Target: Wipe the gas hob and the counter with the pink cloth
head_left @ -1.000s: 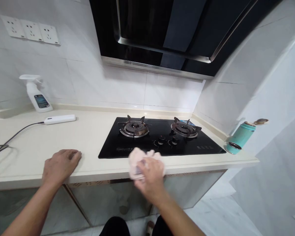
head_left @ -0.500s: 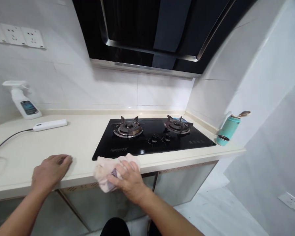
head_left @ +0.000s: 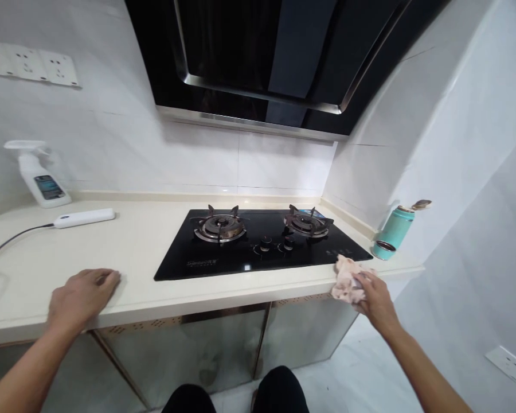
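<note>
My right hand [head_left: 376,301] is closed on a bunched pale pink cloth [head_left: 348,279]. The cloth presses on the front edge of the countertop [head_left: 141,246], by the right front corner of the black gas stove [head_left: 236,261], and partly hangs over the edge. My left hand [head_left: 81,295] rests on the counter left of the stove. Its fingers are curled in, the thumb lies alongside them, and I see nothing in it.
A teal flask [head_left: 396,226] with its lid open stands right of the stove, a small teal cup [head_left: 384,249] before it. At the left are a white spray bottle [head_left: 47,183] and a white corded device [head_left: 85,218]. The range hood [head_left: 249,63] hangs overhead.
My right hand has carried the cloth along the counter's front edge, from the stove's left front corner to its right one. My left hand has stayed in place. The view has shifted slightly.
</note>
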The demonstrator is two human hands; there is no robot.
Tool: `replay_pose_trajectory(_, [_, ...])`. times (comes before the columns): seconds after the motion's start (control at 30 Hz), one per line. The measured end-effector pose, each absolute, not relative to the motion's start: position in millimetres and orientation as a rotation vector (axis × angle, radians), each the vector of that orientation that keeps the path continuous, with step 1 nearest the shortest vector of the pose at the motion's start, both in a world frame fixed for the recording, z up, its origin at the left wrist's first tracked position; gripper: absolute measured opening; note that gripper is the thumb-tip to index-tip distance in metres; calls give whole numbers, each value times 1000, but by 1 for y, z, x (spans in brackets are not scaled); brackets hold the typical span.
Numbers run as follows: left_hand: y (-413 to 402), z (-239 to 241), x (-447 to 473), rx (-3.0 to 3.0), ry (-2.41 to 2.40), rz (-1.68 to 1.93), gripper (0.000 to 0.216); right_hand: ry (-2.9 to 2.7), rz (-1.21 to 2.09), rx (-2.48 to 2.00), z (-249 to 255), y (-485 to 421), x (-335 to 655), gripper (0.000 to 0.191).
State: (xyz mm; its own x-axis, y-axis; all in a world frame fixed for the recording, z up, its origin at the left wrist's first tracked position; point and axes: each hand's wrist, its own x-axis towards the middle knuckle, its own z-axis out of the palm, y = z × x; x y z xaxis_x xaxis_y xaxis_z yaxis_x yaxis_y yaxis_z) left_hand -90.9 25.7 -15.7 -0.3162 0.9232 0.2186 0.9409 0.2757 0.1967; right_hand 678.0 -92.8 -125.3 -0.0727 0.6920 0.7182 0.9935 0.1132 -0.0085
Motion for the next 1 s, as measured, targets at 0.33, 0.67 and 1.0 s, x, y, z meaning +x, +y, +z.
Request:
replay_pose_trajectory(0.33, [1,-2,-63,-1803,-2403,-616,54,-2239,-768,-1585,-82,-65,555,74])
replay_pose_trajectory(0.67, [-4,-6,-58,-1780,-2381,-680,55,-2397,-721,-1250,-56,-49,323,39])
replay_pose_trajectory(1.0, [-4,-9,-60,-1768,-2390,-856,54,-2591,-487,-931,-28,-31,177,32])
